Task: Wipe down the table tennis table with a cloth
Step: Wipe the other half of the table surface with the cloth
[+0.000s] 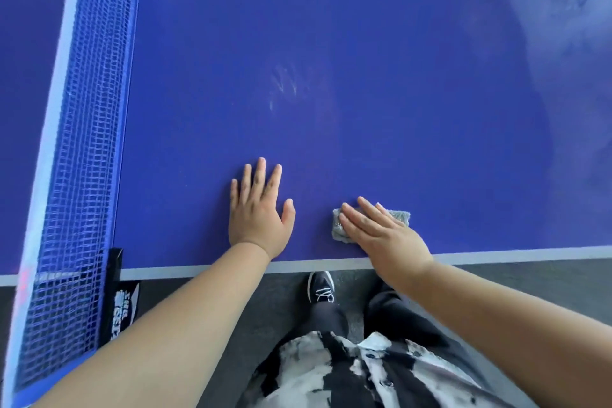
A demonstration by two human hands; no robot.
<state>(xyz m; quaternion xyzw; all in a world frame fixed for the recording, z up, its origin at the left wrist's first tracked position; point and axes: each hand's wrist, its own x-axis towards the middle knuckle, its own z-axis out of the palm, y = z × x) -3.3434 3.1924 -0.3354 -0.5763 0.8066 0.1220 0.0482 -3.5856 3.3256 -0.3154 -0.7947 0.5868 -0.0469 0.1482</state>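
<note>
The blue table tennis table (364, 76) fills most of the view, with its white edge line running along the near side. My left hand (260, 212) lies flat on the surface near that edge, fingers spread and straight. To its right, my right hand (381, 232) presses flat on a small grey cloth (341, 228), which shows at the fingertips and beside the hand. Pale smudges mark the surface at the middle and far right.
The blue net (82, 142) with its white top band stands along the left side. Its black clamp post (116, 295) sits at the table's near edge. Below the edge are grey floor and my black shoe (320, 286).
</note>
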